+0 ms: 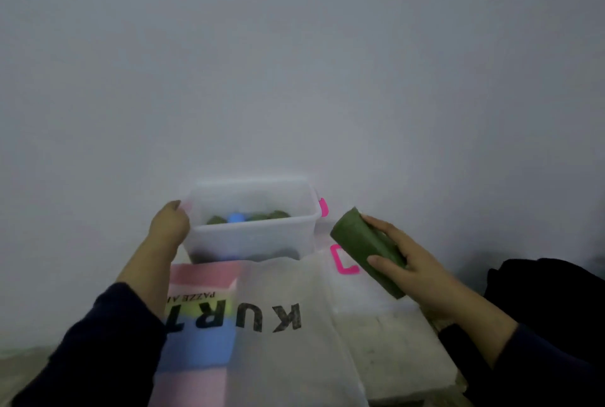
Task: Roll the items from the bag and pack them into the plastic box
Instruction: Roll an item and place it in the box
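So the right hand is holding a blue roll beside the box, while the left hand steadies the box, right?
Not quite: the roll in the right hand is green, not blue, as the head view shows. The left hand does steady the box.

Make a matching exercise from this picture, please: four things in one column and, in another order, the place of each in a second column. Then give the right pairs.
Things:
1. green roll
2. blue roll
3. pink clip
4. bag with black letters

Places:
A. inside the plastic box, among green rolls
B. lying flat in front of the box
C. held in the right hand, to the right of the box
D. on the right end of the box

Pairs: 1-C, 2-A, 3-D, 4-B
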